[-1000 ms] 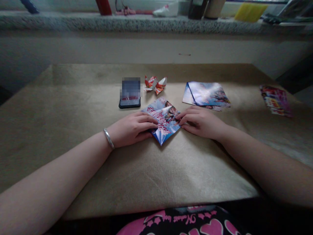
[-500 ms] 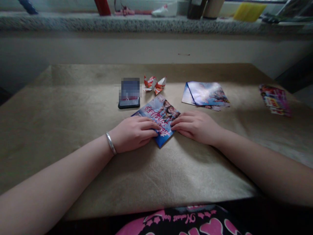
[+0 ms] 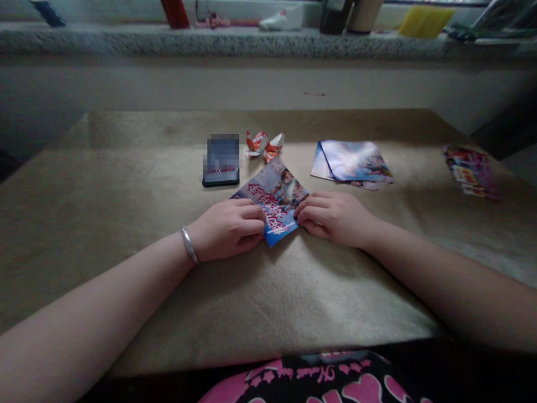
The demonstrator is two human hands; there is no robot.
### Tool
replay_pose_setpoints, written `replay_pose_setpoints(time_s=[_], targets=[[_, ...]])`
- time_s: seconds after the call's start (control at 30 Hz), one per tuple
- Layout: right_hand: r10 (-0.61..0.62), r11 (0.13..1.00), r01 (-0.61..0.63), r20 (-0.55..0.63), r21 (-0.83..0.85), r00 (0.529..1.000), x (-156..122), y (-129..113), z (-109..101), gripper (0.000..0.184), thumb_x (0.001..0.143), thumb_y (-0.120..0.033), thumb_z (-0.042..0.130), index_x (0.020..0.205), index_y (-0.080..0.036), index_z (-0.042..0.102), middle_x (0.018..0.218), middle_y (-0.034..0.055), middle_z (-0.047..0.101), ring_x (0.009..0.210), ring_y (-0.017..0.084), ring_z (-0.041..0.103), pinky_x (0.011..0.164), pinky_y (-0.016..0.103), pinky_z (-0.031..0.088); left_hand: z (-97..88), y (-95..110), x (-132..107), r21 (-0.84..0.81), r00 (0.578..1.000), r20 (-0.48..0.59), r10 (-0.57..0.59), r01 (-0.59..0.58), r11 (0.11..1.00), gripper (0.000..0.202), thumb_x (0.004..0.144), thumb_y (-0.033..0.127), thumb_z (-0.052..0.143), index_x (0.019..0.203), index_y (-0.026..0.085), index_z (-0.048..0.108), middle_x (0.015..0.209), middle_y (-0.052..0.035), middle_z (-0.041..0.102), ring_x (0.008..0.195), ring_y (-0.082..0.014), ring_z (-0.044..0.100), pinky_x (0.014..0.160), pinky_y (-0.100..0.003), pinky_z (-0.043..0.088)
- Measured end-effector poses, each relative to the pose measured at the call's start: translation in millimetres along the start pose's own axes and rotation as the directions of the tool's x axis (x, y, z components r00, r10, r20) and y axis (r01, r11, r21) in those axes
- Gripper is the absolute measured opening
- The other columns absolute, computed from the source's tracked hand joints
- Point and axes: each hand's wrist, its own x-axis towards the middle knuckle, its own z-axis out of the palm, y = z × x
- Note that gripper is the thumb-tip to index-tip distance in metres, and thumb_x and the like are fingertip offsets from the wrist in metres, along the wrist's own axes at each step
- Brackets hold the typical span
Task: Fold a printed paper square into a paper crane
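Note:
Between my hands is a square of printed paper (image 3: 280,193), blue with red-and-white lettering and pictured figures, turned so one corner points at me. My left hand (image 3: 232,226), with a silver bangle at the wrist, is closed on its lower left edge. At the lower right edge, the fingers of my right hand (image 3: 335,218) pinch the paper. Its near part bends up slightly off the table. Both thumbs are largely hidden. Just beyond the far corner sits a folded orange-and-white paper piece (image 3: 265,145).
A phone (image 3: 221,162) lies left of the folded piece. Several printed sheets (image 3: 361,161) are stacked to the right, and colourful printed papers (image 3: 472,172) lie farther right. Behind the table (image 3: 268,313), a stone sill (image 3: 251,43) carries bottles and a yellow block (image 3: 427,21).
The paper has been lifted a little and tilts, its near corner now slightly farther from me. My left fingers have drawn back from its top face to the edge.

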Motion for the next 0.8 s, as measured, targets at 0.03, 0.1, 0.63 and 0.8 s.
replay_pose_setpoints(time_s=[0.03,0.1,0.63,0.8], targets=[[0.001,1.000,-0.001,-0.006,0.007,1.000,0.0,-0.1,0.5,0.018,0.089,-0.022,0.048,0.085,-0.019,0.066,0.092,0.0063,0.071,0.084,0.018,0.063,0.072,0.029,0.048,0.4,0.0,0.0,-0.018,1.000,-0.005,-0.015,0.015,1.000,0.022,0.088,0.020,0.045,0.074,0.018,0.062,0.082,-0.0042,0.065,0.073,-0.0136,0.056,0.068,-0.026,0.046],[0.005,1.000,-0.004,-0.017,0.023,1.000,-0.2,0.0,1.3,0.018,0.089,-0.023,0.048,0.087,-0.019,0.066,0.092,0.0061,0.071,0.084,0.017,0.064,0.073,0.029,0.048,0.7,1.0,0.1,-0.033,0.999,-0.003,-0.048,0.048,0.998,0.020,0.086,0.020,0.045,0.074,0.017,0.061,0.080,-0.0047,0.064,0.073,-0.0140,0.056,0.068,-0.026,0.046],[0.025,0.996,-0.020,-0.063,0.085,0.998,2.2,-1.1,2.6,0.018,0.088,-0.022,0.050,0.085,-0.019,0.067,0.091,0.0058,0.073,0.084,0.017,0.066,0.073,0.029,0.050,-3.2,8.2,3.7,0.094,0.999,0.051,0.010,-0.015,0.996,0.026,0.093,0.034,0.046,0.083,0.020,0.065,0.080,-0.0035,0.065,0.072,-0.0141,0.056,0.067,-0.027,0.045],[-0.021,0.995,0.026,-0.049,0.100,0.999,1.5,-0.4,2.7,0.017,0.088,-0.022,0.050,0.085,-0.020,0.067,0.097,0.0050,0.073,0.087,0.017,0.065,0.076,0.029,0.051,-1.0,6.6,2.9,0.085,1.000,-0.028,-0.008,0.010,0.996,0.026,0.089,0.024,0.045,0.068,0.018,0.059,0.068,-0.0021,0.061,0.062,-0.0128,0.051,0.060,-0.026,0.041]])
